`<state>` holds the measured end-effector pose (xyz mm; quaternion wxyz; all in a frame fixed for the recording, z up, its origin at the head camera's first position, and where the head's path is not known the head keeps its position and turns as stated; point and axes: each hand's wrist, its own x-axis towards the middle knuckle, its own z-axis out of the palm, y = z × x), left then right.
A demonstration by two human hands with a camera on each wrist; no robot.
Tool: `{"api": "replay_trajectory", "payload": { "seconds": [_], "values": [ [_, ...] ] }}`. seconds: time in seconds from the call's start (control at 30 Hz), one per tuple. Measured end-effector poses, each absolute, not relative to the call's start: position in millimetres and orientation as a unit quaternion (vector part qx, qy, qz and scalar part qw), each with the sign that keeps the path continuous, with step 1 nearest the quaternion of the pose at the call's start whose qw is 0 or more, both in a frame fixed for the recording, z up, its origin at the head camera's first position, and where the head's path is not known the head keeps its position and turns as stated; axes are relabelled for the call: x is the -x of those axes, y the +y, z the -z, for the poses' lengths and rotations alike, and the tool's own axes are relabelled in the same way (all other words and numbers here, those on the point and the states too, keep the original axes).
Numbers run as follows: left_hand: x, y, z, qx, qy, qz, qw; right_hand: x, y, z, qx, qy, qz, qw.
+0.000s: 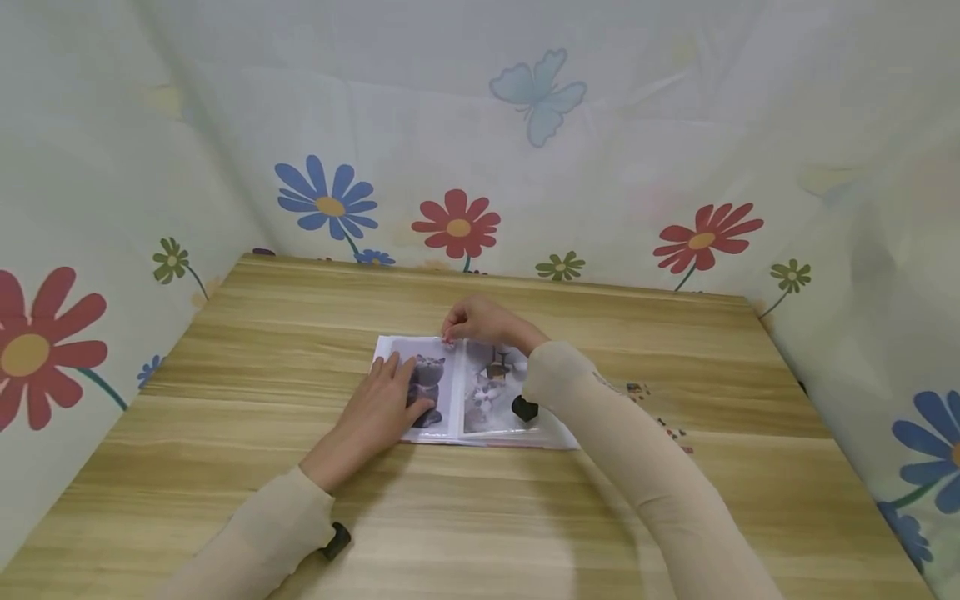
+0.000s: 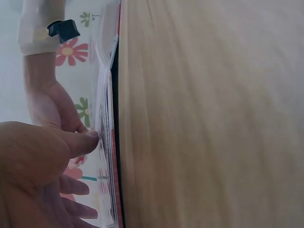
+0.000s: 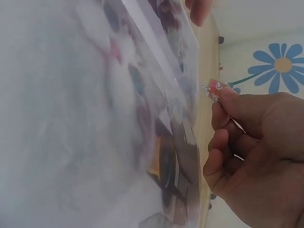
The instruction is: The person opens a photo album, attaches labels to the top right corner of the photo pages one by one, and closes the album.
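A photo album (image 1: pixel 555 435) lies open on the wooden table. Its left page shows a grey cat picture (image 1: pixel 429 375), its right page a pale kitten picture (image 1: pixel 483 404); both have a glossy clear cover. My left hand (image 1: pixel 378 404) rests on the left page with fingers spread and the thumb across the picture. At the album's upper edge, near the fold, my right hand (image 1: pixel 483 321) pinches a small red-and-white sticker (image 3: pixel 213 89) between thumb and forefinger. In the right wrist view the sticker is held just off the page edge.
Several small colourful stickers (image 1: pixel 671 430) lie on the table (image 1: pixel 480 517) to the album's right, partly behind the right sleeve (image 1: pixel 637 467). A flower-printed curtain (image 1: pixel 600 183) surrounds the table's back and sides. Black wrist devices (image 1: pixel 525 408) sit on both forearms.
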<state>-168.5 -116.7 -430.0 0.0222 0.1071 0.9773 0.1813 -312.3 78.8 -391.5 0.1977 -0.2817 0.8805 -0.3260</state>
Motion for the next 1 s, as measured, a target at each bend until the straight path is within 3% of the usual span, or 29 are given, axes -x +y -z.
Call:
{"api": "replay_trajectory", "payload": {
  "seconds": [0.57,1.0],
  "values": [
    [164,-113,436,-0.121,0.98,-0.155,0.004,317,80,403,0.291,0.882,0.308,0.208],
    [166,-112,435,-0.119,0.983,-0.139,-0.004,318,67,412,0.3,0.902,0.259,0.171]
  ]
}}
